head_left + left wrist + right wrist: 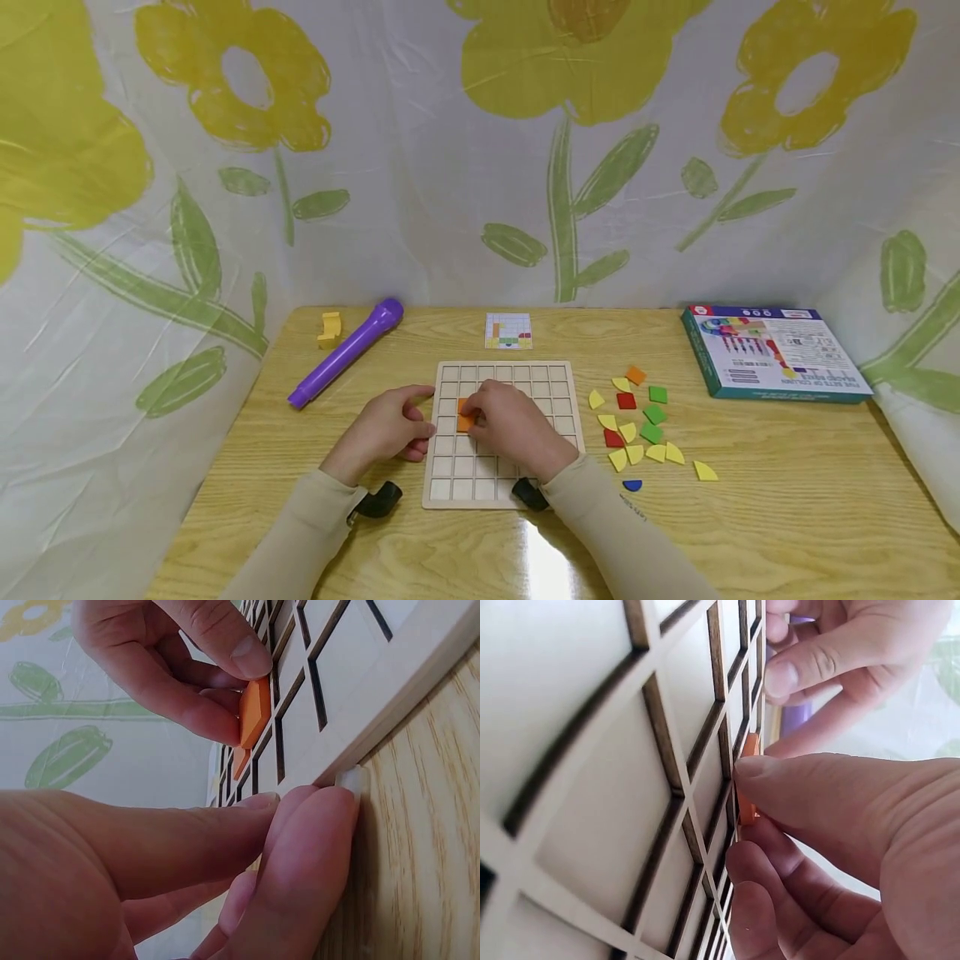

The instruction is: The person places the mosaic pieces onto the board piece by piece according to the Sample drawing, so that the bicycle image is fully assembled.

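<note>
A pale wooden grid board (pixel 504 502) lies on the table. My right hand (pixel 521 425) is over its left half, thumb and fingers pinching an orange square tile (pixel 256 714) that sits tilted at a cell. Just beyond it, a second orange tile (pixel 240 761) lies on the grid, partly covered by my fingers in the head view. At the board's left edge is my left hand (pixel 393 427), its fingers loosely bent and fingertips right against the rim. To the right of the board are scattered yellow quarter-circles (pixel 673 453), green squares (pixel 657 395) and red pieces (pixel 626 402).
Behind the board lies a printed pattern card (pixel 508 325). A purple microphone-shaped toy (pixel 345 356) and yellow blocks (pixel 328 340) are at the back left. At the back right lies a flat game box (pixel 780 358). One blue piece (pixel 633 485) is near my right sleeve.
</note>
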`<state>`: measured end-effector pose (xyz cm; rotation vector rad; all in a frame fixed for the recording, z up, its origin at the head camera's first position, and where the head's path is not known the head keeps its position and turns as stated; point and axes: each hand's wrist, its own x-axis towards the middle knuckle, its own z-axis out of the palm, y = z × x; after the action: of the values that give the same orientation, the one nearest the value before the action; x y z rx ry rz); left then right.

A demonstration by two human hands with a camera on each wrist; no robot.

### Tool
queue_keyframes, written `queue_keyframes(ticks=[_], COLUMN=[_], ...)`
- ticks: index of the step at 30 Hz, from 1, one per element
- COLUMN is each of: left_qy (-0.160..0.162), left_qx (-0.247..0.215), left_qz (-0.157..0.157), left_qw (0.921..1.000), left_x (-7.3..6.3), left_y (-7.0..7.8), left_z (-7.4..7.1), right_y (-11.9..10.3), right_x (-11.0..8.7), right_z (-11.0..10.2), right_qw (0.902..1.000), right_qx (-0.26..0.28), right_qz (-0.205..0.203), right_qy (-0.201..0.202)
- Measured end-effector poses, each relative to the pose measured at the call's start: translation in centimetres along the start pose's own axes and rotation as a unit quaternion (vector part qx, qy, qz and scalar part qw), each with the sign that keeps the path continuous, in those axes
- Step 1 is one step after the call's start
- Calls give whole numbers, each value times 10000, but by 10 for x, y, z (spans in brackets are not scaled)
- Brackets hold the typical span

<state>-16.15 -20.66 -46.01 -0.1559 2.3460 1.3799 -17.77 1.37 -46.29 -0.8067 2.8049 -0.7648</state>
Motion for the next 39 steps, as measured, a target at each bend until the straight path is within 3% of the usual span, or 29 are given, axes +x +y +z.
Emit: queue_keyframes(ticks=[14, 20, 27, 34, 39], left_qy=[-80, -15, 21, 19, -32], left_qx=[21, 96, 144, 51, 69], left_qz=[33, -113, -179, -225, -190], left_qw=[10000, 9999, 9997, 9997, 9998], left_x=[8, 9, 8, 3, 4], left_y=[9, 9, 5, -1, -1], left_z=[6, 4, 2, 0, 2], right_y=[6, 20, 78, 140, 169], right_x=[-5, -10, -36, -73, -89], right_z=[-10, -28, -62, -89, -104], right_qw=[9996, 9995, 9942, 9812, 9733], right_qx=[-157, 235, 410, 530, 596], right_qz=[-229, 66, 786, 1677, 1951], right_qy=[98, 184, 612, 798, 1056])
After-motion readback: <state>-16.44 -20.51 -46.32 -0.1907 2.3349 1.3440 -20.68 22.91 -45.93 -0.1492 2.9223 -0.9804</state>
